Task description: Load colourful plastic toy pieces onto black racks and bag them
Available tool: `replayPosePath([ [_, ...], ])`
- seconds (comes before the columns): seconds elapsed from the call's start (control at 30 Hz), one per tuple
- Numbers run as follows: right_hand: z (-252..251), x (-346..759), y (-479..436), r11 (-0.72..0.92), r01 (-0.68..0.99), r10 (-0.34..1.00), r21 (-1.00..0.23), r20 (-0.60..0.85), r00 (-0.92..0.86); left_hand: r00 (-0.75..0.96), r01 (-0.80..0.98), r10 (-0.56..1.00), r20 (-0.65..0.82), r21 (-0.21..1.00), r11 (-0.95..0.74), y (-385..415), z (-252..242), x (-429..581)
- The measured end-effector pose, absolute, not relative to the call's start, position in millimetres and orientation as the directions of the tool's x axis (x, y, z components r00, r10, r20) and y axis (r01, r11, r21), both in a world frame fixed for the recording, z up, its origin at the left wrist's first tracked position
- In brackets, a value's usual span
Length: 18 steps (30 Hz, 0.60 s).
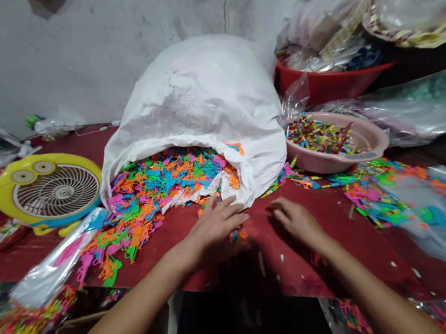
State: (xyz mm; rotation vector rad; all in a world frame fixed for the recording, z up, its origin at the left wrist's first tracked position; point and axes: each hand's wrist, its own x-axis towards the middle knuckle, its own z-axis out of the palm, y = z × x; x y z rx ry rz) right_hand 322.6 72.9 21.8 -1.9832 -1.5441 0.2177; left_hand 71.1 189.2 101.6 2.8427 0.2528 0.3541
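A large white sack (203, 82) lies on its side, its mouth towards me. Small plastic pieces (167, 177) in orange, blue, green and pink fill the mouth and spill out to the left. My left hand (216, 222) is just in front of the sack's lower edge, fingers spread, over a few orange and green pieces. Nothing shows in its grasp. Over the red tabletop (267, 254), my right hand (296, 220) is loosely curled and slightly blurred, with the thumb and fingers apart. I see no object in it.
A yellow fan (59, 188) stands at the left, near a clear plastic bag (51, 266). At the right, a pink basin (371, 139) holds small striped pieces. Behind it is a red tub (330, 79) with bagged goods. More loose pieces (391, 199) and plastic bags lie right.
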Motion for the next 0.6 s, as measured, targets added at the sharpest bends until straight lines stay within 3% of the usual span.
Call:
replayPosePath([
  [0.03, 28, 343, 80, -0.206, 0.828, 0.891, -0.521, 0.25, 0.379, 0.956, 0.132, 0.192, 0.22, 0.259, -0.957, 192, 105, 69],
  [0.13, 43, 394, 106, -0.454, 0.854, 0.815, -0.255, 0.268, 0.514, 0.963, 0.132, 0.182, 0.199, 0.24, -0.962, 200, 110, 67],
  [0.27, 41, 428, 134, -0.516, 0.856, 0.831, -0.023, 0.229, 0.507, 0.941, 0.201, 0.266, 0.21, 0.284, -0.937, 196, 107, 71],
  [0.5, 15, 449, 143, -0.51, 0.86, 0.833, 0.018, 0.261, 0.489, 0.675, 0.65, 0.702, 0.227, 0.265, -0.712, 161, 97, 100],
  [0.6, 12, 455, 148, -0.47, 0.882, 0.853, 0.028, 0.27, 0.446, 0.567, 0.744, 0.787, 0.242, 0.259, -0.616, 152, 93, 112],
])
